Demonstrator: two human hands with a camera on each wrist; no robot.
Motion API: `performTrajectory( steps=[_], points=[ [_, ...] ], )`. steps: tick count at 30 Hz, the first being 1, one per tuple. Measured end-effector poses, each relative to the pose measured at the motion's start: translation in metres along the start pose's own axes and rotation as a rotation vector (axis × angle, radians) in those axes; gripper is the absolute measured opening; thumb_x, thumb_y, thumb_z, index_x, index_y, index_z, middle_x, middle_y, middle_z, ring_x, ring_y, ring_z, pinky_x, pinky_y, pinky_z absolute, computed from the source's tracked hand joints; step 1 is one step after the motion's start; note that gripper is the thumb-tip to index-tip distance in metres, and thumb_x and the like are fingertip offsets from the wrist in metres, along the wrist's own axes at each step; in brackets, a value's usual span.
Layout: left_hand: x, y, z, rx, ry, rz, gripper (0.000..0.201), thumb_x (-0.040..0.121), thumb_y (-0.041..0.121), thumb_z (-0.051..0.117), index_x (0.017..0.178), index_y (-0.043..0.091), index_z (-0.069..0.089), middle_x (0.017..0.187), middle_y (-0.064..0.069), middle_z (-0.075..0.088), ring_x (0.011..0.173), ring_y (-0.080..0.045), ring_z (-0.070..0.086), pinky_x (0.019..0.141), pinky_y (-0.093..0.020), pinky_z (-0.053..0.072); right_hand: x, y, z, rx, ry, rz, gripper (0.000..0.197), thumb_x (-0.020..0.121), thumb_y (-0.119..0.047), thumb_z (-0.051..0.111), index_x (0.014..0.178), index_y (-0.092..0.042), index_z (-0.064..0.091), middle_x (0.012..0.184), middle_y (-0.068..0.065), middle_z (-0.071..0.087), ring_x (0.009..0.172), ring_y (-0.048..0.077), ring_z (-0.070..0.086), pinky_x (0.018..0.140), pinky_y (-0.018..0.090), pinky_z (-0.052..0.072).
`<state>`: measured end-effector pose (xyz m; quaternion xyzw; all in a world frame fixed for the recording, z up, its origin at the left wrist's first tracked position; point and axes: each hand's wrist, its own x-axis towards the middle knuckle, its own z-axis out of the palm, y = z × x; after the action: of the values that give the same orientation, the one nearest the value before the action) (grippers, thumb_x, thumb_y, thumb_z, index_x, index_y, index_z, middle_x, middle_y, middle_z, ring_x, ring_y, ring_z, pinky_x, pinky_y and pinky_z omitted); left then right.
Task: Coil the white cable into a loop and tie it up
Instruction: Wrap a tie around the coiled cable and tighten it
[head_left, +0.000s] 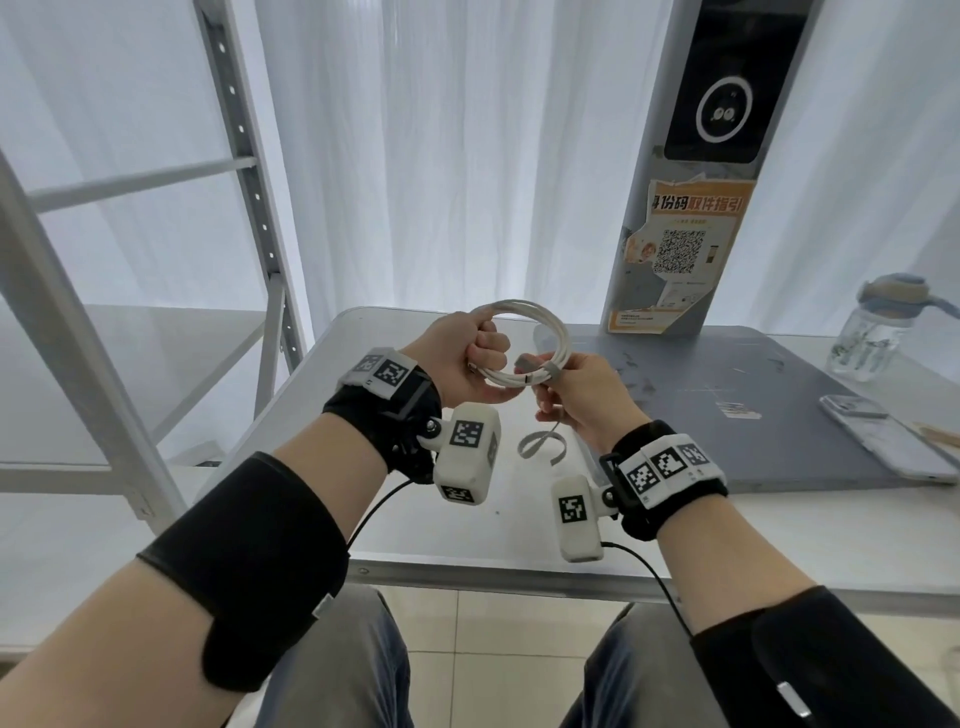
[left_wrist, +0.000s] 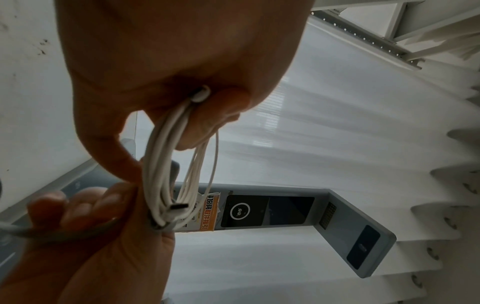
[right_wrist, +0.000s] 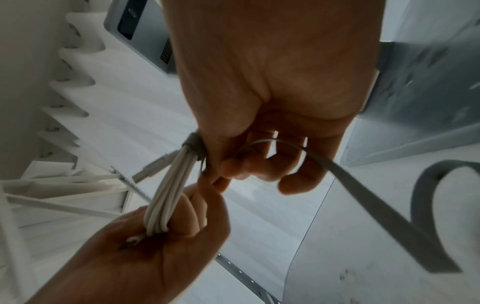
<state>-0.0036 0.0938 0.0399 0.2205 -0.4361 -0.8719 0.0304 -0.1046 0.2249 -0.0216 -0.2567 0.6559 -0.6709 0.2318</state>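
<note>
Above the table (head_left: 467, 530) edge, the right hand (head_left: 582, 395) pinches a grey strap (right_wrist: 193, 146) wrapped round the white cable (head_left: 550, 332), tail hanging loose. Just beyond, the left hand (head_left: 467, 358) fists the cable: thin, several neat round loops w/ plug showing.

Black forearm sleeves (head_left: 249, 561), black wristbands with white tag-marked camera blocks (head_left: 466, 452), grey jeans (head_left: 337, 675).
</note>
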Motion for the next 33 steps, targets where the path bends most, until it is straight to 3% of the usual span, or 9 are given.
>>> performTrajectory(
  steps=[3,8,10,12,15,21,25,30,33],
  points=[
    [0.0,0.0,0.0,-0.012,0.002,-0.003,0.04,0.106,0.028,0.036,0.067,0.021,0.036,0.048,0.007,0.029,0.032,-0.008,0.023,0.081,-0.041,0.049,0.0,0.002,0.001,-0.018,0.015,0.009,0.02,0.091,-0.026,0.076,0.09,-0.006,0.075,0.062,0.003,0.061,0.054,0.014,0.054,0.06,0.031,0.054],
    [0.0,-0.001,0.001,-0.048,-0.003,0.014,0.04,0.107,0.03,0.037,0.069,0.02,0.035,0.046,0.006,0.029,0.029,-0.007,0.022,0.061,-0.029,0.057,0.0,0.0,-0.002,-0.004,0.032,0.076,0.028,0.089,-0.027,0.077,0.1,-0.001,0.074,0.07,0.005,0.067,0.061,0.018,0.061,0.069,0.036,0.055],
    [0.001,-0.003,0.001,-0.088,-0.004,0.031,0.04,0.107,0.029,0.037,0.068,0.018,0.035,0.046,0.005,0.028,0.029,-0.008,0.022,0.064,-0.034,0.061,0.0,0.001,-0.004,-0.044,0.043,0.09,0.028,0.091,-0.027,0.075,0.103,-0.002,0.073,0.068,0.002,0.069,0.064,0.018,0.062,0.07,0.034,0.053],
    [0.003,-0.005,0.001,-0.133,0.008,0.043,0.041,0.107,0.028,0.038,0.067,0.017,0.036,0.047,0.004,0.025,0.035,-0.009,0.026,0.067,-0.04,0.062,0.0,0.002,-0.005,-0.102,0.061,0.092,0.019,0.095,-0.026,0.072,0.1,-0.008,0.074,0.07,-0.001,0.072,0.07,0.017,0.064,0.074,0.035,0.052],
    [0.006,-0.006,0.0,-0.192,0.041,0.047,0.04,0.107,0.026,0.04,0.068,0.016,0.035,0.044,0.002,0.024,0.053,-0.011,0.032,0.05,-0.031,0.058,-0.001,0.002,-0.007,-0.129,0.089,0.086,0.011,0.094,-0.025,0.072,0.099,-0.016,0.074,0.079,-0.001,0.076,0.075,0.016,0.066,0.079,0.036,0.05],
    [0.009,-0.005,-0.006,-0.27,0.102,0.043,0.041,0.108,0.022,0.033,0.068,0.016,0.035,0.041,0.001,0.026,0.06,-0.008,0.027,0.04,-0.027,0.053,-0.004,-0.009,-0.013,-0.109,0.24,0.017,0.024,0.087,-0.007,0.076,0.104,-0.014,0.06,0.095,0.007,0.064,0.074,0.018,0.061,0.066,0.034,0.055],
    [0.012,-0.003,-0.008,-0.305,0.099,0.041,0.043,0.108,0.025,0.031,0.066,0.016,0.034,0.042,0.003,0.025,0.039,-0.007,0.026,0.044,-0.034,0.056,-0.013,-0.02,-0.008,0.058,0.086,-0.006,0.015,0.09,0.002,0.058,0.095,-0.005,0.071,0.072,0.01,0.063,0.05,0.023,0.058,0.05,0.032,0.056],
    [0.013,-0.003,-0.012,-0.313,0.111,0.065,0.041,0.108,0.023,0.031,0.069,0.015,0.038,0.042,0.003,0.025,0.029,-0.009,0.022,0.051,-0.039,0.06,-0.015,-0.019,-0.006,-0.066,-0.06,-0.011,0.021,0.085,-0.02,0.081,0.1,-0.005,0.079,0.082,0.009,0.066,0.057,0.019,0.058,0.055,0.033,0.057],
    [0.011,-0.005,-0.011,-0.296,0.116,0.06,0.041,0.108,0.021,0.029,0.069,0.015,0.038,0.042,0.003,0.026,0.036,-0.008,0.026,0.041,-0.028,0.054,-0.014,-0.02,0.0,-0.191,-0.048,-0.05,0.015,0.083,-0.02,0.084,0.097,-0.015,0.08,0.084,0.008,0.071,0.058,0.017,0.06,0.06,0.037,0.06]
  ],
)
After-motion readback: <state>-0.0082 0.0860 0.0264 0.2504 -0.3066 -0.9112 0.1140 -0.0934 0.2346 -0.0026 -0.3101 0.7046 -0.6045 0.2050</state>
